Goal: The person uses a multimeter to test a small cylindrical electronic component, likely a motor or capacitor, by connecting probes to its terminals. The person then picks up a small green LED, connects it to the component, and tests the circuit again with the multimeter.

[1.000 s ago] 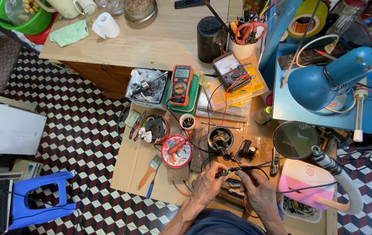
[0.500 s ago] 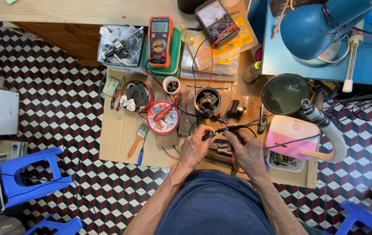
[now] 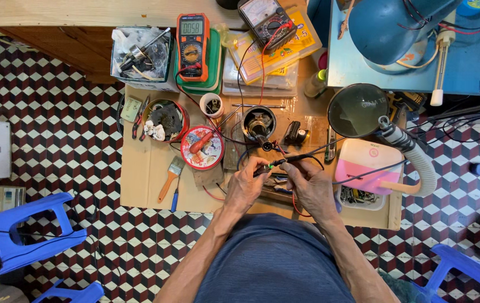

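Nearest the camera, the left hand point(image 3: 247, 182) and the right hand point(image 3: 307, 185) meet just above the near edge of the desk point(image 3: 144, 168). Both are closed in a pinch. The left hand's fingertips grip the front of a thin black probe point(image 3: 285, 161) close to its green-marked end, and the right hand's fingers are curled around the same probe further back, where a dark wire leaves it and runs off to the right. Whether a small part sits between the 2 hands I cannot tell; it is too small.

The step in hand looks like fine work on the probe tip or on something held against it, perhaps a test or a joint. The next move would call for a steady tip, brought slowly, with the trailing wire kept from dragging across the clutter.

The probe is slim, black and pen-like, lying nearly level and pointing left.

Just beyond the hands stand a round black pot point(image 3: 259, 122) and a flat round tin point(image 3: 202, 147) with a red-handled tool across it. A paintbrush point(image 3: 170, 178) with an orange handle lies to the left. A pink box point(image 3: 366, 166) sits to the right, beside a black lamp shade point(image 3: 357, 110) on a ribbed hose. Farther back lie an orange meter point(image 3: 193, 39) and a black dial meter point(image 3: 267, 22), with a blue lamp point(image 3: 389, 28) at the far right.
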